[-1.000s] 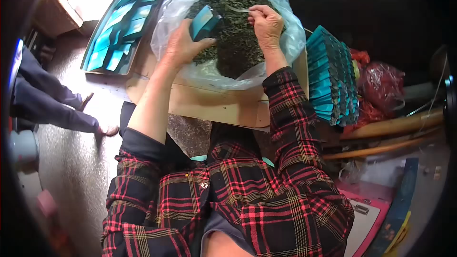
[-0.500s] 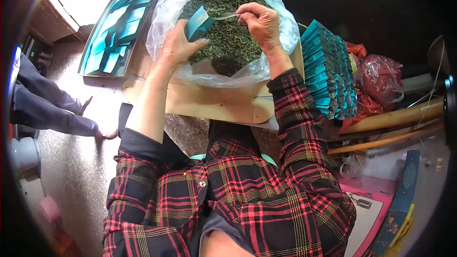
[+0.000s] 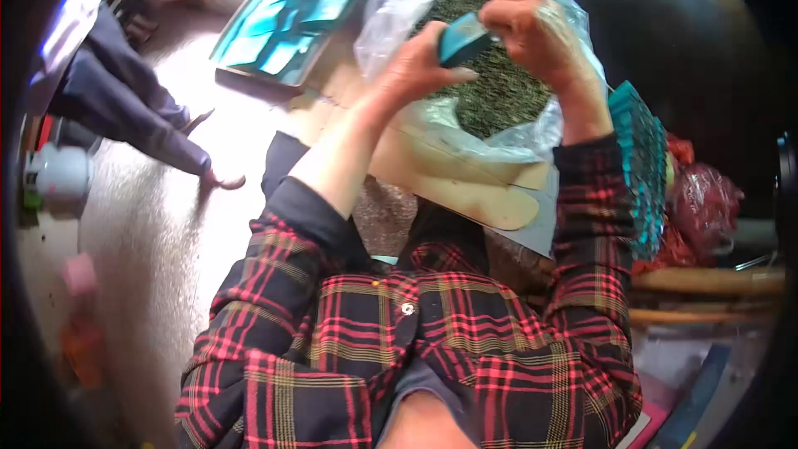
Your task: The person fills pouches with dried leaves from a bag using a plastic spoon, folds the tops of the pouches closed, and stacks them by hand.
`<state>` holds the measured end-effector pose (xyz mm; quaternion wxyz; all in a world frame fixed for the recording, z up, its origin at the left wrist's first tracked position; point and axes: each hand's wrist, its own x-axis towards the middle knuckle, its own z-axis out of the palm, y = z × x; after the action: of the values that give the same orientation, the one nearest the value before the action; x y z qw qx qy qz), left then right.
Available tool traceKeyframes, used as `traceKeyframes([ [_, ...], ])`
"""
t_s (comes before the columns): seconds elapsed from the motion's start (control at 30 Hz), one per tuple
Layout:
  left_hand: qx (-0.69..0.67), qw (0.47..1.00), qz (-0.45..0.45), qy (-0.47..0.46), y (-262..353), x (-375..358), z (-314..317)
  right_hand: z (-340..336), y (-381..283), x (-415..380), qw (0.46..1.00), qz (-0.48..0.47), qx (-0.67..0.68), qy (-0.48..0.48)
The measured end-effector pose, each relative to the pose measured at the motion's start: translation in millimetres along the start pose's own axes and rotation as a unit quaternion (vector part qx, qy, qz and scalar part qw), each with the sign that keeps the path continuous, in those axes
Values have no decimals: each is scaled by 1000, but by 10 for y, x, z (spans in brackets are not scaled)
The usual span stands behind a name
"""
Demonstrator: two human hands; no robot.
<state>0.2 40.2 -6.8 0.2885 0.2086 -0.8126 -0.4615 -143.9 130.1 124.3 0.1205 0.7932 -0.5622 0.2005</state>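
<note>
My left hand (image 3: 420,66) is wrapped round a small teal packet (image 3: 464,40), thumb below it, above a clear plastic bag (image 3: 386,21) of dark dried leaves (image 3: 499,96). The packet tilts up toward my right hand (image 3: 528,29). The fingers of my right hand are closed at the packet's top end. Whatever they pinch is hidden from this angle.
On the left, a tray (image 3: 258,79) holds several teal packets. A stack of teal packets (image 3: 644,166) stands at the right, beside a red plastic bag (image 3: 705,204). Cardboard (image 3: 449,191) lies under the leaf bag. Another person's legs (image 3: 125,108) show at the left.
The view has turned, so the scene sits farther right. My right hand has come in to the packet's top; the pale utensil it held is no longer visible. My left hand still holds the packet.
</note>
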Motion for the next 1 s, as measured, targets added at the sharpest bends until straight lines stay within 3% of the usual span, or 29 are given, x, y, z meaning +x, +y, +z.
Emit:
traceKeyframes([
  [0.23, -35, 999, 6, 26, -91, 32, 7, -102, -104, 72, 998, 17, -40, 34],
  [0.33, -51, 998, 5, 27, -110, 22, 15, -55, -133, 89, 996, -50, -74, 3],
  [0.63, -55, 998, -17, 14, -67, 20, -50, -133, -225, 8, 993, -38, -97, 59],
  [0.73, -60, 998, -28, 13, -78, 10, -44, -160, -108, -215, 983, 106, -65, 136],
  [0.77, -66, 997, -35, 12, -95, 12, -37, -91, -17, -316, 983, 106, -65, 136],
  [0.83, -71, 996, -44, 10, -147, 3, -25, 177, 155, -553, 949, 238, 13, 205],
  [0.87, -53, 998, -41, 16, -190, 3, -20, 277, 161, -620, 949, 239, 13, 204],
  [0.97, -18, 999, -37, 32, -245, 26, -21, 513, 196, -751, 849, 453, 172, 212],
  [1.0, -13, 998, -44, 31, -227, 25, -32, 579, 208, -771, 848, 454, 173, 211],
])
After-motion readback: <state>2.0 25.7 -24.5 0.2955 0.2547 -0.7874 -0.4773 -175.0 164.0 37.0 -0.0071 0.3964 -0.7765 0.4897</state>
